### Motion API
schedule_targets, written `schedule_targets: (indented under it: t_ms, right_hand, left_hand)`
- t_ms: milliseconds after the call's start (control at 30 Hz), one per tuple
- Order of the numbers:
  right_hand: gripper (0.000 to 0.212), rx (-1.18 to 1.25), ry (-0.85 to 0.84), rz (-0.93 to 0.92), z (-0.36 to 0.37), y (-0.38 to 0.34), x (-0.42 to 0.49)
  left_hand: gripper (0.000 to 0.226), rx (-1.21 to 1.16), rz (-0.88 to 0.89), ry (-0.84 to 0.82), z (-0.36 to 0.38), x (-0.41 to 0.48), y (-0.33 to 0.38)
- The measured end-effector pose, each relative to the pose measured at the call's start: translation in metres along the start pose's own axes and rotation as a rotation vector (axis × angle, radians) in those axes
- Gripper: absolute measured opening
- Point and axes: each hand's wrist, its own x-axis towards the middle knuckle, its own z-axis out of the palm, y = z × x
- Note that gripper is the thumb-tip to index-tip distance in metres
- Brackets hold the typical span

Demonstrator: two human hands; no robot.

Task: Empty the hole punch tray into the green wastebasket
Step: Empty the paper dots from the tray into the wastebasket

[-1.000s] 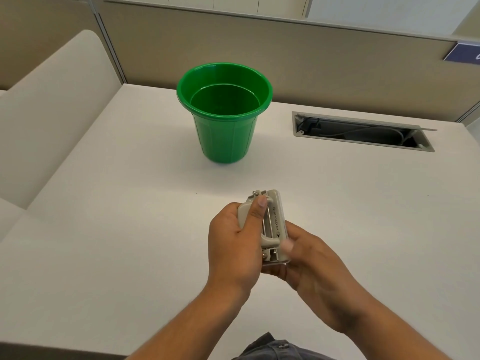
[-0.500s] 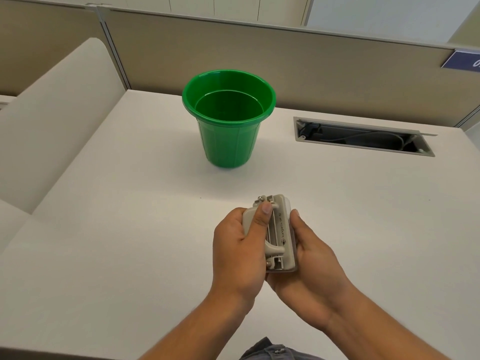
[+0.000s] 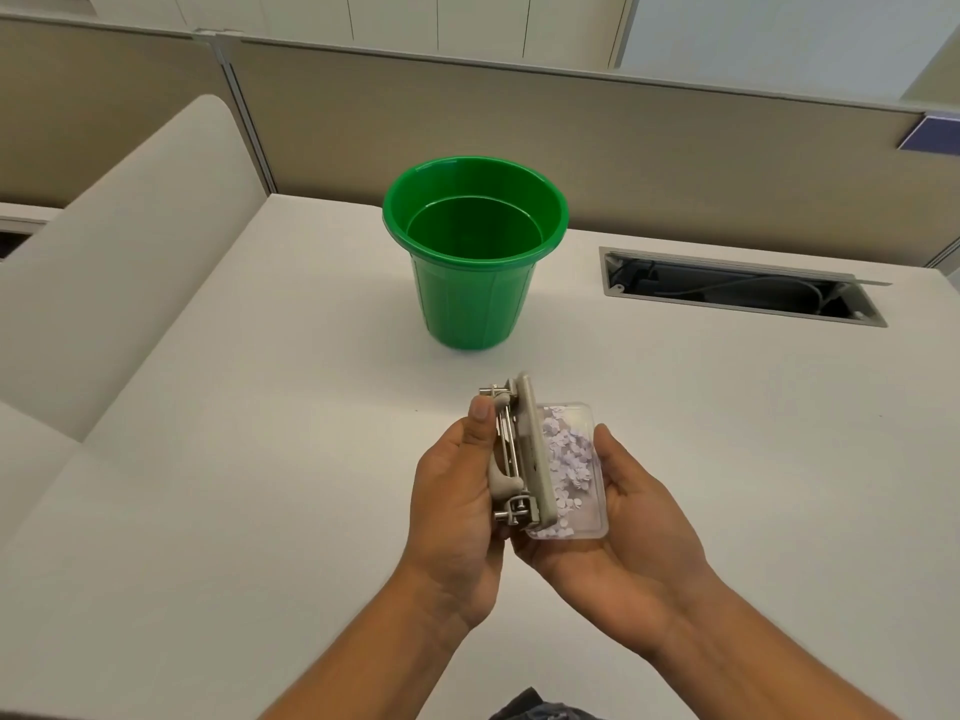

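Note:
A beige hole punch (image 3: 522, 454) is held on its edge above the desk, gripped by my left hand (image 3: 457, 501) with the thumb on its lever. Its clear plastic tray (image 3: 582, 475) has come off the base and lies flat in my right hand (image 3: 618, 517); it holds many small pale paper dots. The tray's left edge still touches the punch. The green wastebasket (image 3: 475, 252) stands upright farther back on the desk, with its mouth open and nothing visible inside.
A white desk (image 3: 260, 459) lies under my hands. An open cable slot (image 3: 737, 288) with wires sits at the back right. Beige partition walls (image 3: 675, 163) close the back, and a lower white panel (image 3: 114, 210) bounds the left side.
The punch has been tilted up to the left and its tray has separated from the base, exposing the paper dots. My right hand now cups the tray from beneath.

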Motion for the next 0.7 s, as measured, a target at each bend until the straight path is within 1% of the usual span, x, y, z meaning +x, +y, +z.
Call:
schedule_targets:
  t_ms: [67,167,300,500,700]
  right_hand:
    - [0.054,0.001,0.007,-0.004,0.005,-0.001,0.001]
    - [0.054,0.006,0.019,-0.013,0.009,-0.002,0.004]
    - [0.051,0.012,0.019,-0.021,0.010,-0.003,0.012]
    - [0.050,0.030,0.007,-0.023,0.012,-0.005,0.028]
    - [0.045,0.067,0.027,-0.015,0.018,-0.010,0.049]
  left_hand:
    - [0.038,-0.055,-0.012,0.001,-0.003,0.004,0.000]
    - [0.045,-0.117,-0.040,-0.012,-0.006,0.010,0.001]
    - [0.037,-0.211,-0.086,-0.067,-0.011,0.017,0.003]
    - [0.035,-0.384,-0.138,-0.072,-0.023,0.034,0.006]
    - [0.033,-0.483,-0.206,-0.069,-0.031,0.057,0.010]
